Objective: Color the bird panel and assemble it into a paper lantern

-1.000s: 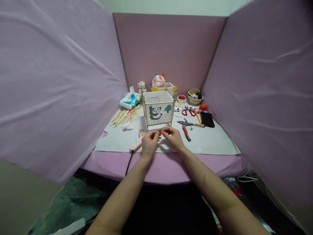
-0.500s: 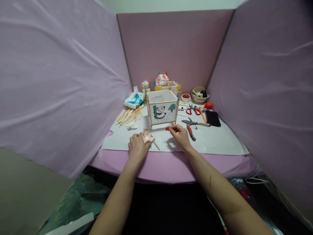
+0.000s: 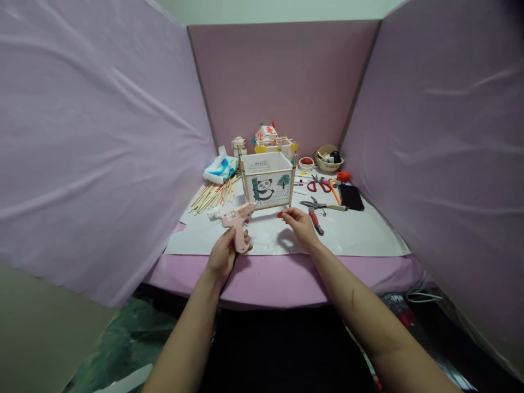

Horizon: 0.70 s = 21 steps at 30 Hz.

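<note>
My left hand point(image 3: 226, 251) is closed around the handle of a pink glue gun point(image 3: 237, 222), held up with its nozzle pointing right. Between the thumb and fingertips of my right hand point(image 3: 301, 225) is a small red piece point(image 3: 280, 215), too small to make out fully. Just beyond both hands stands a box-shaped lantern frame point(image 3: 270, 190) of thin sticks with white panels; a panda and a tree are drawn on its front. The glue gun's nozzle is close to the frame's lower left front, and I cannot tell whether they touch.
Left are wooden sticks point(image 3: 210, 199), a tissue pack point(image 3: 221, 168) and crumpled tissue point(image 3: 214, 213). Right lie pruning shears point(image 3: 327, 206), red-handled pliers point(image 3: 316, 221), red scissors point(image 3: 319, 186) and a black phone-like slab point(image 3: 352, 197). Behind stand a decorated lantern point(image 3: 268, 134), a jar point(image 3: 239, 146) and a basket point(image 3: 328, 159).
My left hand has raised the glue gun off the table and turned it upright, nozzle to the right. My right hand still pinches the red piece. The view has shifted slightly.
</note>
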Available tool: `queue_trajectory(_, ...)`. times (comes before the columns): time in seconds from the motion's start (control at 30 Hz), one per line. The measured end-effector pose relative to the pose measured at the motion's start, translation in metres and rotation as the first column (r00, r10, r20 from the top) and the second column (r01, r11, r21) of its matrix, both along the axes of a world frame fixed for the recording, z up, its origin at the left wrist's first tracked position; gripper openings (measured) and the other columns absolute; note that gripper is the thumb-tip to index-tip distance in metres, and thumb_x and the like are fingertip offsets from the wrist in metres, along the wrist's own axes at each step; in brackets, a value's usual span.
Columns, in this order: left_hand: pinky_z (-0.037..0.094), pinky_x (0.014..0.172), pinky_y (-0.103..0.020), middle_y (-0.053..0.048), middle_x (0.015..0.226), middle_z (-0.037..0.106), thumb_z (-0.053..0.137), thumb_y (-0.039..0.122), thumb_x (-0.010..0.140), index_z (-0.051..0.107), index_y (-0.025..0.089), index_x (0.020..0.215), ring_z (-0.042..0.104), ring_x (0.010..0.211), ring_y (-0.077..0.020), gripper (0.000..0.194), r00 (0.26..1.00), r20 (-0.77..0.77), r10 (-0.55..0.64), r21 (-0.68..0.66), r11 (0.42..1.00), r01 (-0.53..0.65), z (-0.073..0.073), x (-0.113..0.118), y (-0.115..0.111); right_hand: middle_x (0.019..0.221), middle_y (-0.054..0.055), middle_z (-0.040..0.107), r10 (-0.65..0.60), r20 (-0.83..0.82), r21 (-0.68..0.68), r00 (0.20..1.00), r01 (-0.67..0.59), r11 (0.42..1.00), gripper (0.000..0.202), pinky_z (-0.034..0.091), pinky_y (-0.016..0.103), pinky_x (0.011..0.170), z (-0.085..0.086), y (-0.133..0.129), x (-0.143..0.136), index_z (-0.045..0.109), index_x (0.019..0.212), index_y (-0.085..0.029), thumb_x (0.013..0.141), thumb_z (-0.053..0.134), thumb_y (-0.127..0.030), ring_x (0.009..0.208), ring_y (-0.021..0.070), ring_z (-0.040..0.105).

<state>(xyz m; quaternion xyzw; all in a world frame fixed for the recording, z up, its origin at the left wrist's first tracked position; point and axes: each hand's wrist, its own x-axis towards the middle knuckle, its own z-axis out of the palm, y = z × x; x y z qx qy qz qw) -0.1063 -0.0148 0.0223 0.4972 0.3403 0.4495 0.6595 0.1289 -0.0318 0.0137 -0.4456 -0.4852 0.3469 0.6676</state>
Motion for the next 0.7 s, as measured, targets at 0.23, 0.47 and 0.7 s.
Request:
queue_trajectory(0.23,0.037,0.048,-0.016,0.006,0.067,0.036,0.083,0.063,0.066,0.061,0.013,0.101,0.037,0.055,-0.0062,0.065,0.960,0.199,-0.198,-0.148,0.962,0.229,-0.008,0.008,-0.006,0.080,0.001,0.069,0.008,0.103,0.029,0.995,-0.011,1.000,0.019,0.045,0.030,0.075,-0.005,0.000,-0.004,0.069,0.081,-0.021,0.081,0.067,-0.039,0.074,0.0157,0.058)
queue_trajectory(0.47,0.034,0.048,-0.017,0.007,0.064,0.038,0.088,0.060,0.061,0.060,0.014,0.096,0.035,0.052,-0.0047,0.065,0.944,0.183,-0.274,-0.192,0.932,0.308,-0.009,0.007,-0.012,0.079,0.002,0.070,0.002,0.112,0.087,0.994,-0.012,0.996,0.016,0.052,0.033,0.076,-0.005,-0.001,-0.008,0.067,0.081,-0.021,0.079,0.067,-0.037,0.076,0.0180,0.063)
queue_trajectory(0.7,0.034,0.049,-0.018,0.007,0.064,0.039,0.086,0.062,0.062,0.058,0.014,0.091,0.036,0.051,-0.0048,0.063,0.948,0.153,-0.278,-0.202,0.931,0.305,-0.014,0.005,-0.011,0.085,0.005,0.071,-0.214,0.425,0.344,0.879,0.062,0.937,0.015,0.053,0.037,0.081,-0.005,-0.011,-0.008,0.068,0.085,-0.023,0.093,0.059,-0.032,0.084,0.0201,0.065)
